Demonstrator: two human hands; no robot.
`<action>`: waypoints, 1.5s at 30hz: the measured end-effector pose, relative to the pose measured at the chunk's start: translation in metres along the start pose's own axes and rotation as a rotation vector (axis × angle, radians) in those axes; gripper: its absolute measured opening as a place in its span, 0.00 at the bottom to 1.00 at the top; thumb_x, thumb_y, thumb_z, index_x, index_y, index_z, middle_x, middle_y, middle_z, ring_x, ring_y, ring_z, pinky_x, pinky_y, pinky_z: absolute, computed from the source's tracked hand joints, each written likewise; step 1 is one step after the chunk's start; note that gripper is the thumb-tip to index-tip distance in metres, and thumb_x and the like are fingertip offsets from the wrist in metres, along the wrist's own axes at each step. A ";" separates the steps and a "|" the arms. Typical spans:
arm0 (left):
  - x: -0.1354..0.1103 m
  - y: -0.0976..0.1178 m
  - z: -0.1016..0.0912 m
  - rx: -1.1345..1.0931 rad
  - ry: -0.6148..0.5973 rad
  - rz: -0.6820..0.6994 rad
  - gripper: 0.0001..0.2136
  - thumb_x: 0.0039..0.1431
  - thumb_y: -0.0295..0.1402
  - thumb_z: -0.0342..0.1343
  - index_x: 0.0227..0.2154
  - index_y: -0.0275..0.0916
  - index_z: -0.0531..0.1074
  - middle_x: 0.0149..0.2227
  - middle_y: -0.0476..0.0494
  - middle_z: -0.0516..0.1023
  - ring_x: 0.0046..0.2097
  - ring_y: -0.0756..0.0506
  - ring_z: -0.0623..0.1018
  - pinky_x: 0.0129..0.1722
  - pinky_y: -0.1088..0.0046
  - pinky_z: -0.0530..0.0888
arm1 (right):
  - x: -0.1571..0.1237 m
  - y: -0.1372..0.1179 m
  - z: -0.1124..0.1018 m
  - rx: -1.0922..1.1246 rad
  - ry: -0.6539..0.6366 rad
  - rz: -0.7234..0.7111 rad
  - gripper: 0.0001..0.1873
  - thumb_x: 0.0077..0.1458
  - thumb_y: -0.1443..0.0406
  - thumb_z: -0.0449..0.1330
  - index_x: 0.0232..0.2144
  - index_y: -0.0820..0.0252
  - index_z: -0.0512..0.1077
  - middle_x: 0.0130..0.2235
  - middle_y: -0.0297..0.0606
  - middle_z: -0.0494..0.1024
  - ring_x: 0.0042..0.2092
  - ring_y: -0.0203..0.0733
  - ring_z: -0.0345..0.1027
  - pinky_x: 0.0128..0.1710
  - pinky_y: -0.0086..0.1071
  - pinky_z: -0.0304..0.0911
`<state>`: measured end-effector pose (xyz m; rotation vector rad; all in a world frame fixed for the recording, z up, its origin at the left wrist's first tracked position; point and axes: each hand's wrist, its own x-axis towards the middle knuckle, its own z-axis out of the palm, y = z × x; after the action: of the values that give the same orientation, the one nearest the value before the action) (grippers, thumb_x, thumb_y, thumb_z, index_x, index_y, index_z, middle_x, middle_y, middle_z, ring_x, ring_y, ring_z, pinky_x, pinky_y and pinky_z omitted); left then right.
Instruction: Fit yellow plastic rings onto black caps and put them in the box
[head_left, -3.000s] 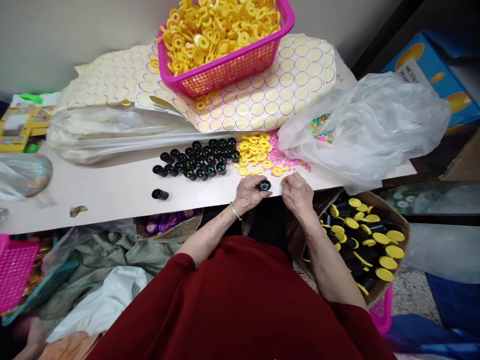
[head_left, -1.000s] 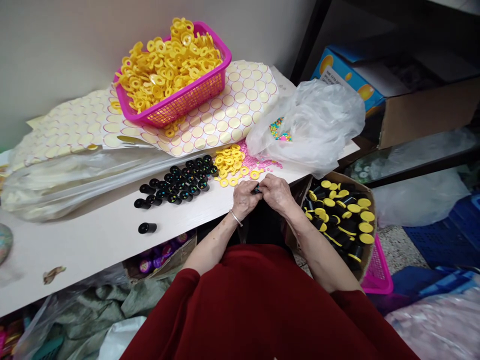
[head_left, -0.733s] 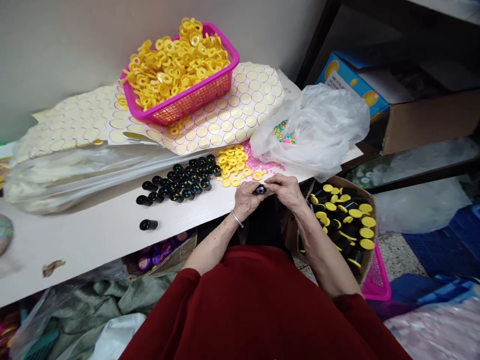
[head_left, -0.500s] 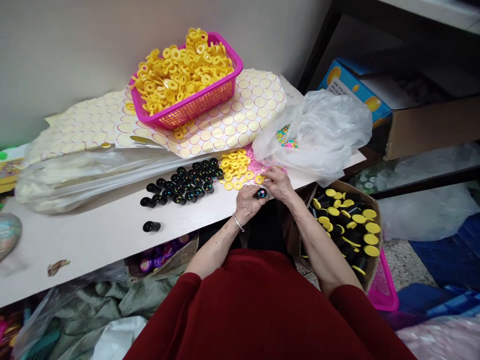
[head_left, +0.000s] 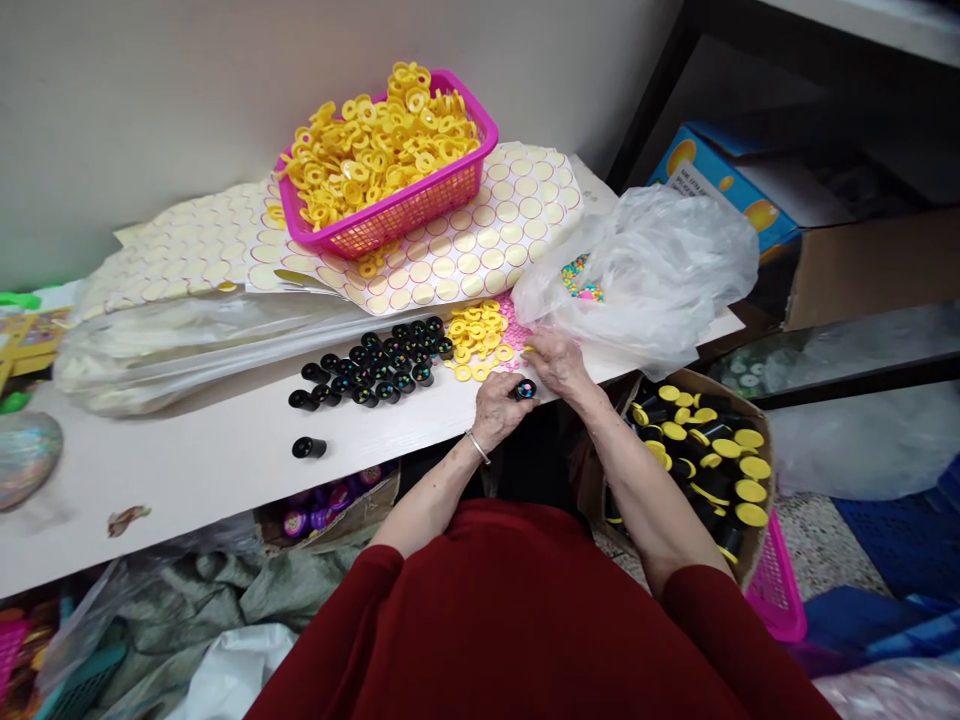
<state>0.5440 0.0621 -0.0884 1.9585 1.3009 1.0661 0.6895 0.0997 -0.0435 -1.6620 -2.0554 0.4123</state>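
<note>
My left hand (head_left: 496, 412) is wrapped round a small black cup (head_left: 525, 389) at the table's front edge, its open end facing up with colourful bits inside. Just right of it, my right hand (head_left: 556, 362) pinches a yellow ring (head_left: 528, 349), mostly covered by the fingers. Loose yellow rings (head_left: 478, 335) lie in a pile beyond my left hand, beside scattered pink beads (head_left: 514, 335). Several black cups (head_left: 364, 377) holding coloured bits stand grouped to the left. A single black cup (head_left: 309, 447) lies apart from them, nearer the front edge.
A pink basket (head_left: 397, 215) heaped with yellow rings rests on sticker sheets (head_left: 480, 255). A plastic bag (head_left: 660, 270) with coloured beads sits at the right. Below the table's right end, a carton (head_left: 763, 450) holds black cups with yellow lids. A blue box (head_left: 720, 185) stands behind.
My right fingers have closed over the yellow ring and drawn it slightly away from the pile. The left hand still holds the black cup. The whole view has shifted a little.
</note>
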 end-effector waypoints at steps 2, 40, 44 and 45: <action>0.000 -0.002 0.000 -0.003 -0.007 -0.007 0.11 0.39 0.33 0.67 0.28 0.42 0.75 0.27 0.50 0.73 0.34 0.47 0.69 0.35 0.69 0.68 | -0.007 0.005 -0.001 0.130 0.054 0.083 0.11 0.53 0.64 0.54 0.37 0.61 0.72 0.34 0.39 0.73 0.37 0.42 0.64 0.38 0.33 0.58; 0.004 0.003 -0.017 -0.319 -0.047 -0.086 0.09 0.43 0.29 0.60 0.31 0.38 0.77 0.39 0.43 0.76 0.44 0.44 0.73 0.48 0.64 0.68 | -0.052 -0.025 -0.004 0.193 0.079 -0.132 0.16 0.48 0.67 0.55 0.42 0.59 0.69 0.36 0.41 0.73 0.40 0.45 0.65 0.41 0.38 0.62; 0.005 0.012 -0.019 -0.556 -0.025 -0.228 0.09 0.52 0.35 0.55 0.31 0.37 0.77 0.36 0.44 0.76 0.41 0.47 0.73 0.44 0.69 0.69 | -0.055 -0.023 0.004 0.339 0.146 -0.063 0.17 0.47 0.65 0.57 0.42 0.57 0.70 0.39 0.40 0.74 0.41 0.44 0.66 0.41 0.38 0.63; 0.005 0.016 -0.018 -0.550 -0.032 -0.246 0.10 0.54 0.36 0.54 0.30 0.37 0.77 0.34 0.44 0.76 0.40 0.48 0.73 0.43 0.70 0.69 | -0.057 -0.023 0.007 0.394 0.176 -0.029 0.17 0.47 0.65 0.57 0.42 0.56 0.70 0.39 0.40 0.74 0.41 0.43 0.66 0.41 0.38 0.64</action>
<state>0.5377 0.0608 -0.0652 1.3655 1.0535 1.1162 0.6755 0.0396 -0.0469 -1.3781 -1.7343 0.5957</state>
